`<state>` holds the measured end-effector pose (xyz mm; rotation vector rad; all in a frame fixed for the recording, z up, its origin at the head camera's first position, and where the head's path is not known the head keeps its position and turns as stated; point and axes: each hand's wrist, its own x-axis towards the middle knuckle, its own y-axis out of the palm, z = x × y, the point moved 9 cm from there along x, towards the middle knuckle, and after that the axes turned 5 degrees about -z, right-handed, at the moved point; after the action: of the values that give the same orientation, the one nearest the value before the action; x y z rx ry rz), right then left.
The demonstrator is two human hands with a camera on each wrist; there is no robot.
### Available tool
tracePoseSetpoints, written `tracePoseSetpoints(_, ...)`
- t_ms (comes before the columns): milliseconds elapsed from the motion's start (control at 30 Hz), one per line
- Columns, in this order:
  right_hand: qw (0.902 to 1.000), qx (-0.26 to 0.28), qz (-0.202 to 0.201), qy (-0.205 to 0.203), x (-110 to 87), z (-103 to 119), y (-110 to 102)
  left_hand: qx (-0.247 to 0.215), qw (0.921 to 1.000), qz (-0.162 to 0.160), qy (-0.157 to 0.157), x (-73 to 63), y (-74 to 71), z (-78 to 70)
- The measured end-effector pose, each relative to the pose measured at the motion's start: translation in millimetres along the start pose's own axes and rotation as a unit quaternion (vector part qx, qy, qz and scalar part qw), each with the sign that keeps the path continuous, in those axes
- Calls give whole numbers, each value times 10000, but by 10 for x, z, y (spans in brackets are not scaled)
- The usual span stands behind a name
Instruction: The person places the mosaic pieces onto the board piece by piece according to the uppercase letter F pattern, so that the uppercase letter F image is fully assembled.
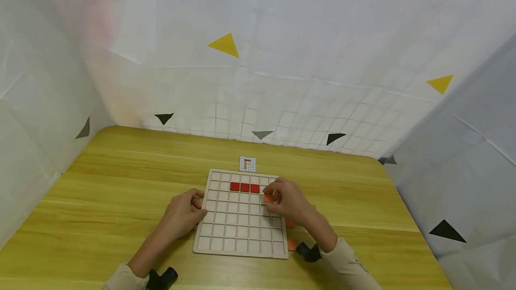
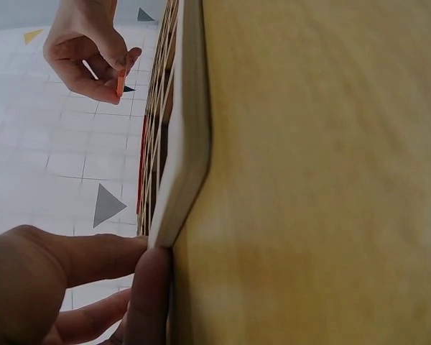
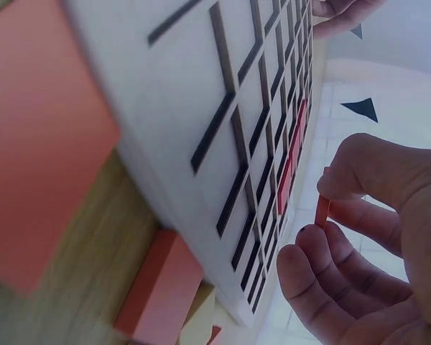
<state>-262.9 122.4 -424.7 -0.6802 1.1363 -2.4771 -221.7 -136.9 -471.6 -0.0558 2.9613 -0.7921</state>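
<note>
A pale wooden grid board (image 1: pixel 225 232) lies on the table, with three red square tiles (image 1: pixel 244 187) side by side in its second row from the far edge. My left hand (image 1: pixel 183 211) holds the board's left edge, thumb and index finger (image 2: pixel 108 257) right at the rim. Between the thumb and fingertips of my right hand (image 1: pixel 288 198) is a small orange tile (image 3: pixel 322 210), pinched on edge. This hand hovers above the board's right side, right of the red tiles and a little nearer to me.
Beyond the board lies a small pattern card (image 1: pixel 247 164) with a coloured figure on a grid. Orange pieces (image 1: pixel 293 245) lie along the board's right edge, partly under my right wrist; a yellow piece (image 3: pixel 199 316) shows there too. White sheets (image 1: pixel 306 35) enclose the wooden table (image 1: pixel 133 169).
</note>
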Motion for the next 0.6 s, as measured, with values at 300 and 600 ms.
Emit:
tracePoseSetpoints(300,9998,10,29,-213,56,130,83,-8,10000,7,46,-9,-7,-10)
tracePoseSetpoints(600,9997,-12,29,-231,114,227,134,-12,10000,1,55,-9,-10,-13)
